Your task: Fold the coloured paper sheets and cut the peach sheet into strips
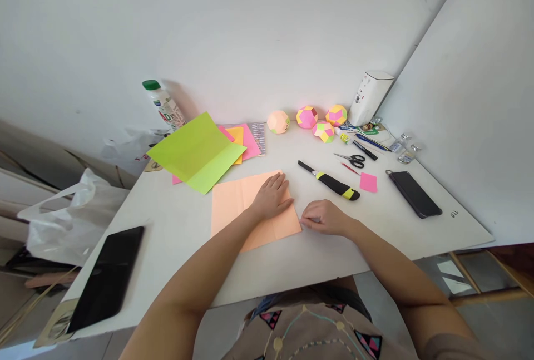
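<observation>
A peach sheet of paper (pixel 231 210) with faint crease lines lies on the white table. My left hand (pixel 272 196) rests palm down on its right half, fingers stretched out. At the sheet's lower right corner, my right hand (pixel 325 218) is closed, with thumb and forefinger pinching the paper's edge. Just beyond the right hand lies a black and yellow box cutter (pixel 334 183). A creased lime-green sheet (pixel 196 151) stands partly raised behind the peach one, over pink paper (pixel 251 144) and orange paper (pixel 237 136).
Several multicoloured paper balls (pixel 307 117) line the wall. To the right are scissors (pixel 356 160), a pink paper square (pixel 368 182), a marker (pixel 365 150), glass jars (pixel 409 153) and a black phone case (pixel 414 194). A dark tablet (pixel 108 276) lies left, near a plastic bag (pixel 75 221). A bottle (pixel 164 105) stands behind.
</observation>
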Tool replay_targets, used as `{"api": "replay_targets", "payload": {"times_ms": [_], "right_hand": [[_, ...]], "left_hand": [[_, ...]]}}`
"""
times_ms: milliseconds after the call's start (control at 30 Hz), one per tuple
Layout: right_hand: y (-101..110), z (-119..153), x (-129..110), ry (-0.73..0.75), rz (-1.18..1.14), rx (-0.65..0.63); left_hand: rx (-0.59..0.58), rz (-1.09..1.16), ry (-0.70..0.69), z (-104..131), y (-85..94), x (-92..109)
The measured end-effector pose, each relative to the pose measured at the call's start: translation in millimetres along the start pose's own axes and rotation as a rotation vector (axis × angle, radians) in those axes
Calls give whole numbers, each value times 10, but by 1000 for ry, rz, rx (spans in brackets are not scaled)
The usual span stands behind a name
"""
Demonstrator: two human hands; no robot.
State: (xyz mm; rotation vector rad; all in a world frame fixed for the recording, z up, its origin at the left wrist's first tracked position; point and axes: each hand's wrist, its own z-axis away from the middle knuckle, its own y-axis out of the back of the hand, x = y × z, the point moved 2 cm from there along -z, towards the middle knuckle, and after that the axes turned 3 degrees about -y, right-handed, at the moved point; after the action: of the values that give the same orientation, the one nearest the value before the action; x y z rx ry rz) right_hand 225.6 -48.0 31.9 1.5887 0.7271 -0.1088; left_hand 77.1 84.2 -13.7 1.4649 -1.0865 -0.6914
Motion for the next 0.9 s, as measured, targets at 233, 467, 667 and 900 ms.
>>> {"api": "replay_targets", "payload": {"times_ms": [233,467,667,900], "right_hand": [[310,131,468,-560,401,213],[418,252,684,-673,375,96],[438,477,499,-629,276,139],[322,1186,43,-406,-46,305]], "left_hand": [[-2,21,32,-2,1,-17],[-6,24,73,-9,17,-82],[8,25,73,-13,17,-83],[25,23,64,-24,13,-73]]}}
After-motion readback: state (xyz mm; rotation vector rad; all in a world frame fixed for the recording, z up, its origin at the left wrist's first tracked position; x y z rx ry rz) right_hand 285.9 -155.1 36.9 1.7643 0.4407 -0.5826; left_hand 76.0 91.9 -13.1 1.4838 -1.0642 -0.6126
